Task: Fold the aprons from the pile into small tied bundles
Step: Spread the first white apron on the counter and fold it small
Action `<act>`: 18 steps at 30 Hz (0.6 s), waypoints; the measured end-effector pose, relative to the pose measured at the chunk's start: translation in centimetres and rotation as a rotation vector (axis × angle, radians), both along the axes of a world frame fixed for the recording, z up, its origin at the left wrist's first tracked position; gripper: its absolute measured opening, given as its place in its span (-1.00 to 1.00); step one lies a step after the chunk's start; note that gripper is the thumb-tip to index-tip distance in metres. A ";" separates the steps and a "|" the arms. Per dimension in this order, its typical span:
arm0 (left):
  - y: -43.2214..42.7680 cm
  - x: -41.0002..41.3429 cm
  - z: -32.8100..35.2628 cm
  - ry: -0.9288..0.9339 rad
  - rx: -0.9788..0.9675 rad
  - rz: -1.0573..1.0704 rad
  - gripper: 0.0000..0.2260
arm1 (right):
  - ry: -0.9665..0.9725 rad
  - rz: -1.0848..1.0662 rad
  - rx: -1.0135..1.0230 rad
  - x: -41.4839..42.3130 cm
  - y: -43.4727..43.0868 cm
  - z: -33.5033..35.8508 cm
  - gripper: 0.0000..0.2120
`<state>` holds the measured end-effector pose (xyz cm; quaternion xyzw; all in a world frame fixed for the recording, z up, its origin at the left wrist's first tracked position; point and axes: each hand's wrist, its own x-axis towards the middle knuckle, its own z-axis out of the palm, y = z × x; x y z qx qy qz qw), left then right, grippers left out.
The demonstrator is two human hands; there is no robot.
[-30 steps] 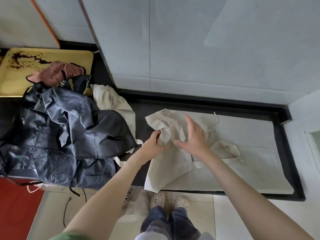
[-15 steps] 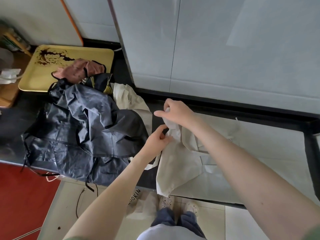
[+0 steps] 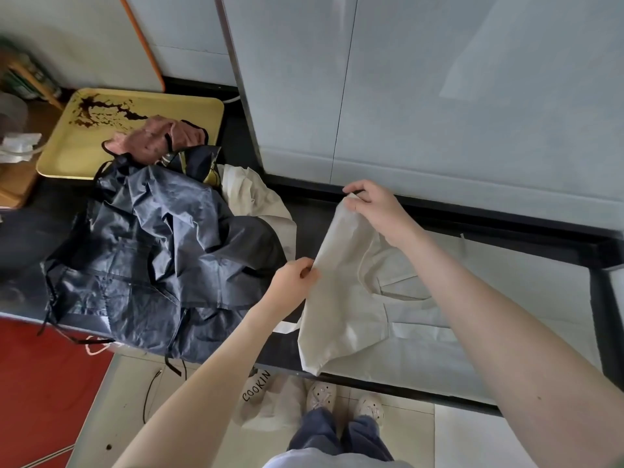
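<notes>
We have the cream apron (image 3: 351,298) on the worktop (image 3: 305,206), most of it spread to our R. Both hands pinch its L edge: R hand (image 3: 378,211) at the far corner, L hand (image 3: 292,282) nearer us. Held edge runs near-L to far-R; the pile (image 3: 152,251) lies just L, closer to L hand.

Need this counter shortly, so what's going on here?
A person is handling a cream fabric apron on the black counter. The left hand pinches its near edge and the right hand pinches a lifted corner, while the rest lies spread on the counter. To the left sits a crumpled pile topped by a dark navy apron, with a pink cloth on a yellow tray behind. No tied bundle is visible.
</notes>
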<state>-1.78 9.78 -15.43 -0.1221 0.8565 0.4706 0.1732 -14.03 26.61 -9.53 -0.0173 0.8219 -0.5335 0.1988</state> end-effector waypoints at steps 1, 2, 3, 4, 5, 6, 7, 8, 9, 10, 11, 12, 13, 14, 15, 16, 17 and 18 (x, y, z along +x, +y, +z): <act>0.2 0.1 0.0 -0.029 0.030 0.032 -0.83 | -0.027 0.036 0.031 0.0 0.2 -0.2 -0.70; 0.3 0.2 -0.2 -0.068 0.060 0.061 -0.82 | -0.043 0.078 0.093 0.0 0.4 -0.4 -0.56; 0.5 0.3 -0.3 -0.110 0.082 0.089 -0.81 | -0.036 0.115 0.182 0.1 0.5 -0.7 -0.43; 0.7 0.4 -0.5 -0.155 0.103 0.120 -0.81 | -0.013 0.132 0.282 0.3 0.7 -1.2 -0.32; 0.9 0.4 -0.6 -0.202 0.135 0.154 -0.81 | 0.019 0.128 0.365 0.6 0.9 -1.8 -0.26; 1.0 0.6 -0.7 -0.253 0.172 0.175 -0.83 | 0.035 0.111 0.425 1.1 1.2 -2.4 -0.24; 1.2 0.7 -0.8 -0.296 0.203 0.180 -0.83 | 0.033 0.094 0.460 1.8 1.5 -3.0 -0.25; 1.2 0.9 -0.9 -0.329 0.233 0.176 -0.80 | 0.019 0.087 0.491 2.6 1.8 -3.5 -0.27; 1.2 1.0 -0.9 -0.347 0.264 0.174 -0.76 | 0.004 0.094 0.524 3.4 2.2 -4.0 -0.31; 1.1 1.2 -0.9 -0.352 0.294 0.177 -0.72 | -0.005 0.111 0.559 4.2 2.6 -4.4 -0.34; 0.9 1.2 -0.9 -0.345 0.303 0.173 -0.68 | -0.007 0.130 0.589 4.9 3.0 -4.8 -0.36; 0.7 1.1 -1.1 -0.329 0.288 0.167 -0.66 | -0.007 0.149 0.616 5.7 3.3 -5.0 -0.36; 0.6 1.0 -1.1 -0.303 0.246 0.161 -0.65 | 0.002 0.161 0.640 6.3 3.7 -5.3 -0.35; 0.6 1.0 -1.2 -0.267 0.188 0.165 -0.64 | 0.018 0.154 0.656 7.0 4.0 -5.5 -0.35; 0.6 1.1 -1.1 -0.215 0.124 0.182 -0.63 | 0.051 0.131 0.661 7.6 4.2 -5.8 -0.36; 0.8 1.3 -1.1 -0.150 0.063 0.197 -0.61 | 0.090 0.098 0.656 8.2 4.4 -6.1 -0.40; 1.0 1.6 -1.0 -0.082 0.004 0.202 -0.60 | 0.123 0.055 0.636 8.9 4.5 -6.3 -0.46; 1.2 2.0 -0.9 -0.015 -0.063 0.184 -0.59 | 0.143 0.009 0.611 9.5 4.5 -6.4 -0.54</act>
